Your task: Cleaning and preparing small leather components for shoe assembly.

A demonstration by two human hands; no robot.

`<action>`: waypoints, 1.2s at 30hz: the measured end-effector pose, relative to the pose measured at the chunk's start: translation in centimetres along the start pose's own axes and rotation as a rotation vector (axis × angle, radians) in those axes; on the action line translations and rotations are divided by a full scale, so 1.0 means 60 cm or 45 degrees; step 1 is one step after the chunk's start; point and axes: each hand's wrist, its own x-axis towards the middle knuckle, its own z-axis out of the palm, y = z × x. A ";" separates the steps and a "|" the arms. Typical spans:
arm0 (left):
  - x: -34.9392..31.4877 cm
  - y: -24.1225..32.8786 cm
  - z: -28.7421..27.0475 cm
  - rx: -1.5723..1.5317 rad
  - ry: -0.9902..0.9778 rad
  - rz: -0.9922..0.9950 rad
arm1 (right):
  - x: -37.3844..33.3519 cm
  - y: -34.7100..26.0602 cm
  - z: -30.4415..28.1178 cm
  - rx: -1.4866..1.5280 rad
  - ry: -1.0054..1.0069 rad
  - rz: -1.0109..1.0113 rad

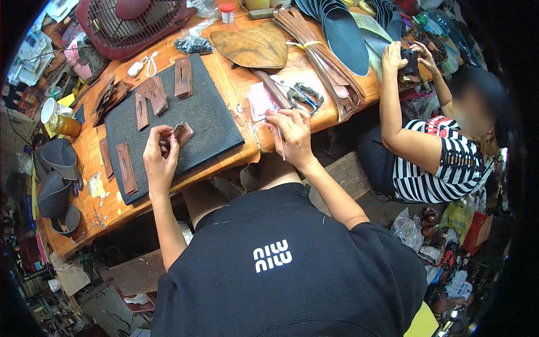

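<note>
My left hand (161,160) is closed, its fingertips pinching a small brown leather piece (184,133) above the near part of a black mat (208,126). By the table's front edge, my right hand (293,135) is closed around a thin, light-coloured stick-like tool (284,151), whose tip I cannot make out. On the mat lie slotted brown leather strips: a stack (183,77) at the far side, a fanned pile (153,94) beside it, and another strip (127,169) at the near left. Scissors (306,98) with dark-wrapped handles rest just beyond my right hand.
A tied bundle of leather strips (323,56) and dark blue sheets (339,39) lie at the far right. A red fan (132,22), a mug (50,110), a jar (68,126) and dark moulded cups (56,194) stand left. At right, a co-worker (443,146) handles a dark item.
</note>
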 end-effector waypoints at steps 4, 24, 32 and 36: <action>-0.002 0.004 0.002 -0.016 -0.010 -0.045 | 0.001 -0.002 0.003 0.038 -0.059 0.013; 0.004 0.005 -0.009 -0.071 -0.057 -0.084 | 0.034 -0.006 -0.004 0.192 0.092 0.022; 0.003 0.004 -0.019 -0.080 -0.068 -0.068 | 0.144 -0.087 0.050 1.708 -0.121 0.554; 0.001 -0.011 -0.015 -0.090 -0.043 -0.020 | 0.166 -0.140 0.118 1.761 -0.548 0.646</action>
